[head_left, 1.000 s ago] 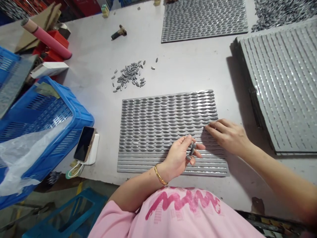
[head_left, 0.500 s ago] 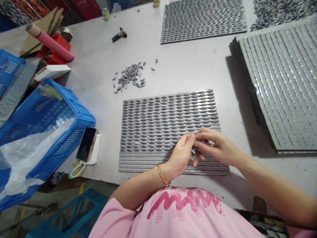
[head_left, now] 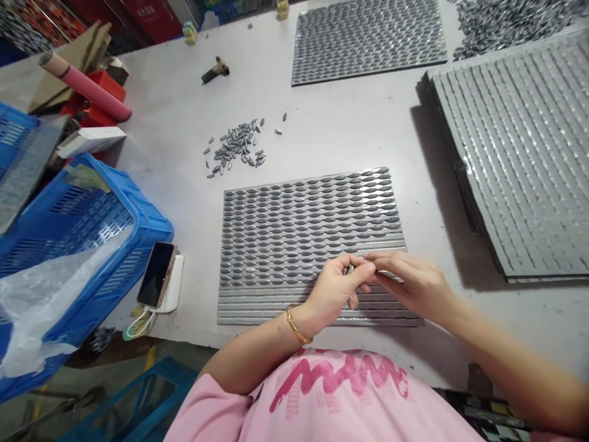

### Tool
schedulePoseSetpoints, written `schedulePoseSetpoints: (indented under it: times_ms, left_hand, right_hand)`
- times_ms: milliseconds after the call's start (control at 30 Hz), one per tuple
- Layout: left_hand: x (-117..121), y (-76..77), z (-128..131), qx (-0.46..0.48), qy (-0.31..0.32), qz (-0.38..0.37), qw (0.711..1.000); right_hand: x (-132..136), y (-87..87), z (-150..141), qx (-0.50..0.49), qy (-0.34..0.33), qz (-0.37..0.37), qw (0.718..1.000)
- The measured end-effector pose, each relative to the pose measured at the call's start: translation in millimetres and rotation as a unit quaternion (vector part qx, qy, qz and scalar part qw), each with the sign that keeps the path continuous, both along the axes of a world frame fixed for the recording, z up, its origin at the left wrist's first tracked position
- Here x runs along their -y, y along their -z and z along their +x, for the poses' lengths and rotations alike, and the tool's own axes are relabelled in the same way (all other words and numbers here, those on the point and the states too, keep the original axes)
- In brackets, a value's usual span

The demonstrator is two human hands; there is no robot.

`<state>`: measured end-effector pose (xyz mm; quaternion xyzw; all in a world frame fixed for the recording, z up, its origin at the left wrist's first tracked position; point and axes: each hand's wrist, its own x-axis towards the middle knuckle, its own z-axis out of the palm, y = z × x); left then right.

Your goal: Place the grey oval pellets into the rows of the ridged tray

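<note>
Grey spindle-shaped pellets fill most rows of a ridged metal tray (head_left: 276, 313), while its lowest grooves show bare. My left hand (head_left: 334, 288), with a gold bangle (head_left: 296, 324) on the wrist, curls around a few pellets, mostly hidden by the fingers. Its fingertips meet those of my right hand (head_left: 409, 285) just above the tray's lower rows. Whether my right fingers pinch a pellet is hidden. Beyond the tray lies a loose pile of pellets (head_left: 234, 147) on the grey table (head_left: 331, 129).
On the left stand a blue perforated crate (head_left: 92, 245) holding a white plastic bag and a phone (head_left: 156, 274) on a white power bank. Filled trays lie at the top (head_left: 368, 43) and right (head_left: 515, 153). A heap of pellets (head_left: 510, 21) sits top right.
My right hand has moved left from the tray's right side to meet my left fingers. The pellets in my left hand are now mostly covered.
</note>
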<state>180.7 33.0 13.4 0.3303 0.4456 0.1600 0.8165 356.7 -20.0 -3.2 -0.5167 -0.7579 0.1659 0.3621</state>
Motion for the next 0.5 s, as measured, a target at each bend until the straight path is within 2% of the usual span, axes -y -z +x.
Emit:
schedulePoseSetpoints:
  times_ms: [100,333,400,500]
  left_hand:
    - [1.1,-0.2,-0.6,0.005,0.030,-0.010,0.999]
    - [0.4,4.5,5.4,-0.012,0.021,-0.013,1.000]
    - [-0.1,4.7,7.2,0.007,0.009,-0.038,0.999]
    - [-0.4,4.0,6.6,0.023,-0.026,-0.100,0.994]
  right_hand:
    - [5.7,2.2,0.8,-0.031,-0.002,-0.011,0.999]
    - [14.8,-1.3,12.0,-0.061,-0.007,-0.025,0.998]
    - [10.2,2.1,23.4,-0.051,0.022,-0.022,0.998]
    - [-2.0,16.9,46.0,0.020,0.113,0.016,0.993]
